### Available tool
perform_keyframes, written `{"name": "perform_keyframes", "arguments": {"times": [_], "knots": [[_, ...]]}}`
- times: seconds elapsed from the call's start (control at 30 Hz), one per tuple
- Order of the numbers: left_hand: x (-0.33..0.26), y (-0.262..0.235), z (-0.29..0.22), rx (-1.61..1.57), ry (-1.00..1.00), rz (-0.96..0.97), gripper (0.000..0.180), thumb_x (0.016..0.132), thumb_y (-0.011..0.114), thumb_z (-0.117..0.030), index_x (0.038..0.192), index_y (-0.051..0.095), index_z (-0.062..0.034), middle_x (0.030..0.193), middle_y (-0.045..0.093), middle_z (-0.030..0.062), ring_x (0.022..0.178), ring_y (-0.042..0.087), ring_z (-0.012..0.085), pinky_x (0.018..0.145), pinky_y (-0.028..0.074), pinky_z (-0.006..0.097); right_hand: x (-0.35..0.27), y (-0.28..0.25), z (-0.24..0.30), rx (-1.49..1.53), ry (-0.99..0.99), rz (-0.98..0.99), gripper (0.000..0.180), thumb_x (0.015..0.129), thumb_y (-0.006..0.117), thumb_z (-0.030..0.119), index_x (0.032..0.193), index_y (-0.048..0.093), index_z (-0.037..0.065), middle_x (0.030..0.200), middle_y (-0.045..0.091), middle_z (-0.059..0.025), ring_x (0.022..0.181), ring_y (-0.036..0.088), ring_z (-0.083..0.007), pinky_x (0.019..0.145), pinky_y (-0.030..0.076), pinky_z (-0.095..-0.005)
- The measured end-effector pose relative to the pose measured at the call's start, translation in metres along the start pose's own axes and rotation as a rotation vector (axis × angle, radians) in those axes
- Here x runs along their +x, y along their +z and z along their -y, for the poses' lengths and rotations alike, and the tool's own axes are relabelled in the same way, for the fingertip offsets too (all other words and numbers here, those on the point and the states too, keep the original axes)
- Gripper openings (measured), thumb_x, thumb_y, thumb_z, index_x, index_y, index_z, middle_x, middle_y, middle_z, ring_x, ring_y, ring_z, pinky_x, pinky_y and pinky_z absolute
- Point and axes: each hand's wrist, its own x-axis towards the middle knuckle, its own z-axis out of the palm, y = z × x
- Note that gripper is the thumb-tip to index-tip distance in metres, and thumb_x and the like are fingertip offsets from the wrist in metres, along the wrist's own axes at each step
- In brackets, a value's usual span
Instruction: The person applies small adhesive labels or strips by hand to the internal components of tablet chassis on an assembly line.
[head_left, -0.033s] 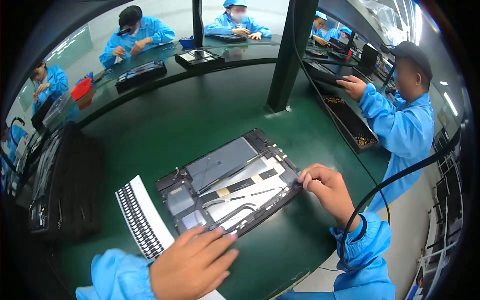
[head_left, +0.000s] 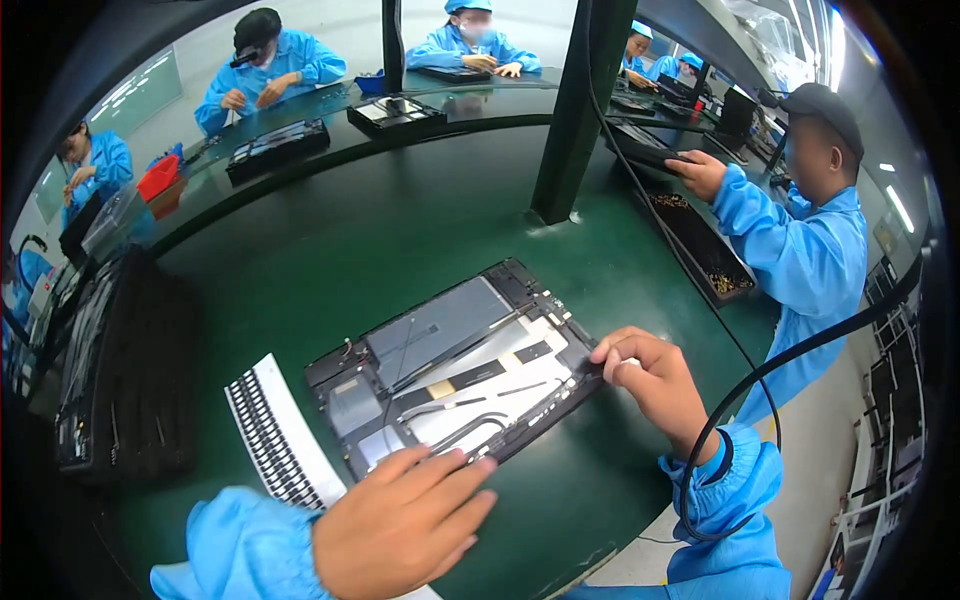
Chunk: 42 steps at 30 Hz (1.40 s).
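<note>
An opened flat electronic device [head_left: 470, 365], like a tablet in a black frame, lies slantwise on the green bench. Grey panels, a bare silvery plate, dark strips and thin cables show inside it. My right hand [head_left: 655, 375] pinches its right corner between thumb and curled fingers. Over the near left edge, my left hand [head_left: 410, 515] is spread palm down, its fingertips at the frame; whether they press on it I cannot tell. Beside the device on the left lies a white sheet [head_left: 300, 430] with rows of small black pieces, partly covered by my left hand.
A tall stack of black trays [head_left: 130, 380] stands at the left. Beyond the device rises a green post [head_left: 565, 130]. A person in blue [head_left: 800, 230] holds a dark panel at the right, near a black bin [head_left: 705, 240] of small gold pieces. A black cable [head_left: 800, 360] loops past my right wrist.
My left hand has slid slightly right along the device's near edge. The whole view has shifted a little, and the right hand keeps its grip on the corner.
</note>
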Motion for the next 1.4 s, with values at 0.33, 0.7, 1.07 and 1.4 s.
{"name": "perform_keyframes", "arguments": {"times": [0.33,0.7,1.07,1.4], "knots": [[0.048,0.050,0.038,0.081,0.199,-0.040,0.032,0.068,0.058,-0.011,0.096,0.057,0.0033,0.104,0.056,0.0158,0.090,0.056,0.0274,0.081,0.046,0.036,0.008,0.012,-0.010,-0.147,-0.107,0.183,0.002,0.067,0.058,0.004,0.067,0.056,0.006,0.099,0.057,-0.0053,0.093,0.046,-0.0256,0.087,0.030,-0.0354],[0.048,0.043,0.034,0.057,0.165,-0.061,0.034,0.067,0.050,-0.013,0.095,0.055,0.0069,0.105,0.053,0.0181,0.093,0.052,0.0288,0.082,0.043,0.038,0.011,0.012,-0.007,-0.204,-0.127,0.178,0.008,0.061,0.059,0.002,0.066,0.055,0.007,0.096,0.055,-0.0065,0.090,0.047,-0.0241,0.084,0.030,-0.0355],[0.072,0.050,0.034,0.032,0.144,-0.071,0.031,0.072,0.049,-0.012,0.098,0.053,0.0054,0.109,0.051,0.0173,0.098,0.051,0.0296,0.085,0.042,0.035,0.008,0.005,-0.007,-0.213,-0.164,0.126,0.010,0.059,0.062,0.000,0.066,0.056,0.005,0.089,0.058,-0.0068,0.088,0.051,-0.0238,0.080,0.038,-0.0349],[0.071,0.053,0.035,-0.065,0.126,-0.118,0.027,0.072,0.052,-0.007,0.095,0.055,0.0051,0.108,0.053,0.0176,0.097,0.053,0.0305,0.083,0.044,0.037,0.006,0.002,-0.008,-0.235,-0.203,0.134,0.018,0.057,0.067,-0.001,0.073,0.062,0.006,0.092,0.055,-0.0075,0.085,0.051,-0.0249,0.075,0.041,-0.0330]]}}
